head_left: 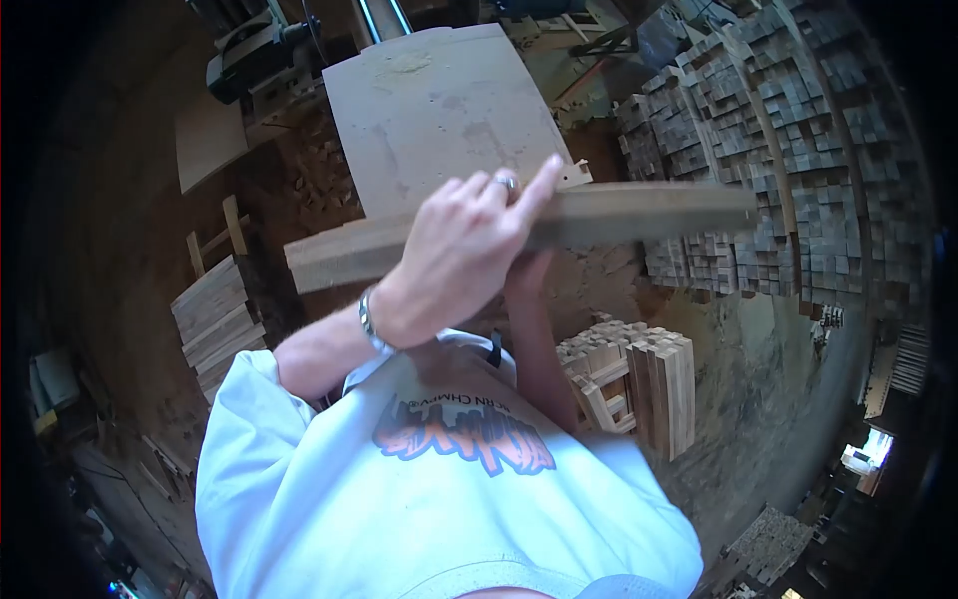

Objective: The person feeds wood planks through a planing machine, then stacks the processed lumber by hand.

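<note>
A long wooden beam (639,215) lies crosswise in front of my chest, its right part blurred. My left hand (459,240), with a ring and a bracelet, reaches over the beam near its middle. Several of its fingers curl over the far edge, while one finger stretches out to the upper right. My right hand (529,272) is against the underside of the beam, just right of the left hand; its fingers are hidden behind the wood. Beyond the beam is a pale flat board surface (449,110) with dusty marks.
Stacked wood pieces (738,150) fill the upper right. A smaller pile of wooden blocks (664,384) stands at the lower right, near my right arm. Boards (220,319) are stacked at the left. A dark machine (254,60) is at the upper left.
</note>
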### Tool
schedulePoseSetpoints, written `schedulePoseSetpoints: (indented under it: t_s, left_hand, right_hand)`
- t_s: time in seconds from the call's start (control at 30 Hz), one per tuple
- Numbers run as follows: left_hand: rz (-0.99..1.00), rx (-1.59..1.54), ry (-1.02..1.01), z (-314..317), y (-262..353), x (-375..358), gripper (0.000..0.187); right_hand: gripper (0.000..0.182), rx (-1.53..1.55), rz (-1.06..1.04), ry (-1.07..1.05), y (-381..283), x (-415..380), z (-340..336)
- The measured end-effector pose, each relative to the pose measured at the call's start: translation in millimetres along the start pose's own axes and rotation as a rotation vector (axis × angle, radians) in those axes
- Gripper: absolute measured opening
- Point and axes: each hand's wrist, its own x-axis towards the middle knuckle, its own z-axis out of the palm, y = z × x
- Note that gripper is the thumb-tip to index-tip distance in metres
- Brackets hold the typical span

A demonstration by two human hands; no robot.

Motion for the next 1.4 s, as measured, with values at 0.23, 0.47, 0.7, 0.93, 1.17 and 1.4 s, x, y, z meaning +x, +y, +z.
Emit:
schedulePoseSetpoints:
  t_s: [0.23, 0.47, 0.7, 0.93, 1.17, 1.4]
  left_hand:
    - [-0.174, -0.036, -0.083, 28.3, -116.6, 59.6, 0.084]
    - [-0.353, -0.221, -0.311, 61.6, -212.1, 104.6, 0.075]
    - [-0.518, -0.439, -0.628, 140.7, -343.5, 143.7, 0.09]
    - [-0.614, 0.247, -0.661, 186.5, -320.5, 128.8, 0.072]
    - [-0.883, 0.23, 0.591, 142.2, -236.0, -56.9, 0.015]
    - [-1.512, -0.989, 0.76, 174.5, -203.5, -156.0, 0.035]
  right_hand:
    - [0.103, -0.117, 0.304, 0.195, 49.9, 85.6, -14.3]
    - [0.107, -0.239, 0.602, 0.351, 78.3, 121.7, -35.5]
    - [0.096, -0.498, 0.746, 0.478, 73.7, 135.6, -21.6]
    - [0.103, -0.696, 0.971, 0.053, 31.5, 154.2, -39.6]
    - [0.03, -1.86, -0.175, 0.055, -64.7, 218.7, -142.6]
    - [0.04, -1.526, 0.355, -0.176, -73.7, 244.8, -188.9]
